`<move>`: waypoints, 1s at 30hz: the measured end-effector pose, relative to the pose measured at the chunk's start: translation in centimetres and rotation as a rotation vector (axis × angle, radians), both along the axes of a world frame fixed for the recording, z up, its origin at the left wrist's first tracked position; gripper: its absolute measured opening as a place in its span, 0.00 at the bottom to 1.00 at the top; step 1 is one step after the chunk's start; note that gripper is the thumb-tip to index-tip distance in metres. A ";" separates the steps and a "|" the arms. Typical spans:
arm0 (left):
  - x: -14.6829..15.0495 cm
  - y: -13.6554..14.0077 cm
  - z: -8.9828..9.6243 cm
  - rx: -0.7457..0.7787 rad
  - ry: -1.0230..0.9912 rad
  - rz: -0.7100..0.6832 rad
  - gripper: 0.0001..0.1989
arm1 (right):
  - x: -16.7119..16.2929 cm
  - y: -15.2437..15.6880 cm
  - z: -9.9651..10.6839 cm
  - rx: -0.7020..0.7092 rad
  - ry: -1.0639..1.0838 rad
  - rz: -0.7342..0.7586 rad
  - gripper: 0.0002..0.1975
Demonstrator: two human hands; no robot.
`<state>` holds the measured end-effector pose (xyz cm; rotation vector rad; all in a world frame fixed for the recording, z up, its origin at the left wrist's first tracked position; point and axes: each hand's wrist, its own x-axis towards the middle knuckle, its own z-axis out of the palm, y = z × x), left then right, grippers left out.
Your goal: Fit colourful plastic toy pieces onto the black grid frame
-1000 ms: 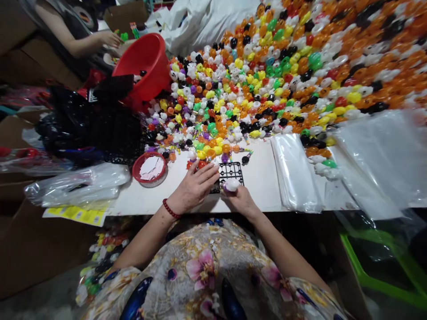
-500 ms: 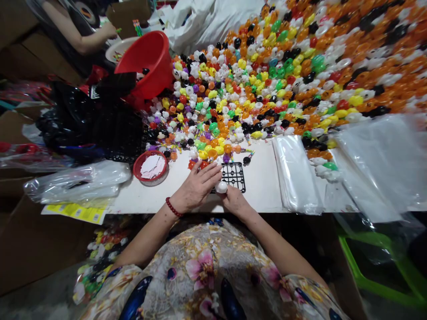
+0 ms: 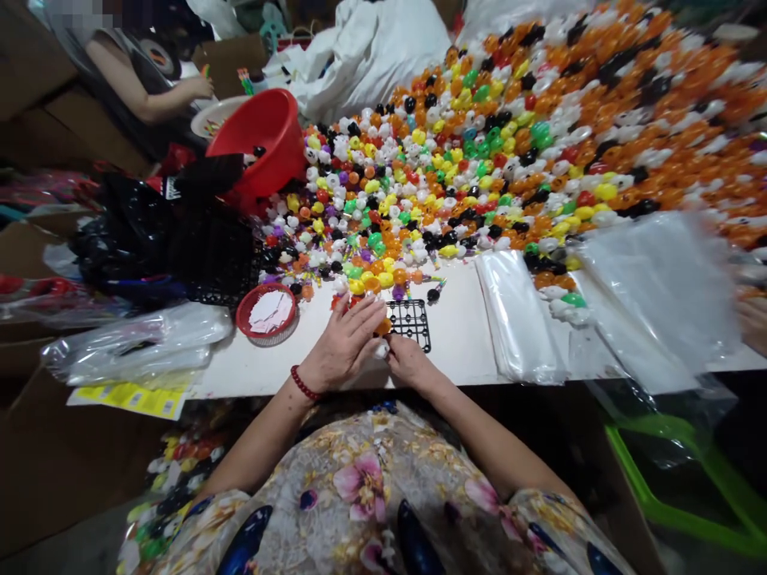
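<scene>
A small, glossy white plastic-looking piece (image 3: 382,348) sat between both hands, above the white tabletop's (image 3: 459,351) near edge.
The right hand (image 3: 411,363) pinched it at the fingertips; the left hand (image 3: 339,347) stretched over a rounded, shiny orange piece (image 3: 384,326), its palm hidden, so its grip could not be told. Both pieces looked light, stiff and slippery, perhaps dentable, best pinched gently by their sides. Beyond lay a flat black plastic grid (image 3: 413,319), then a multicoloured heap of glossy pieces (image 3: 479,148).
</scene>
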<state>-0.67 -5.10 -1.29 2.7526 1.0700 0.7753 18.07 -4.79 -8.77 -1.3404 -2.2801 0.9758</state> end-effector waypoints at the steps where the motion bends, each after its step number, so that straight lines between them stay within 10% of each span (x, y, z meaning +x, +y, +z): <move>1: -0.1 -0.2 0.1 0.008 0.009 -0.001 0.31 | -0.6 0.0 0.1 -0.013 0.030 -0.014 0.08; 9: -3.4 -0.1 0.3 0.079 0.111 0.095 0.27 | -3.9 1.1 0.8 0.013 0.221 0.060 0.08; 16: -3.7 0.2 0.9 0.055 0.147 0.138 0.25 | 4.1 10.6 1.3 0.347 0.009 -0.428 0.16; 24: -1.5 1.2 1.2 -0.003 0.276 0.225 0.21 | 2.6 17.2 1.8 0.327 -0.115 -0.248 0.19; 30: -1.8 1.7 1.3 -0.043 0.310 0.230 0.23 | 2.0 15.1 3.2 0.360 -0.029 -0.252 0.09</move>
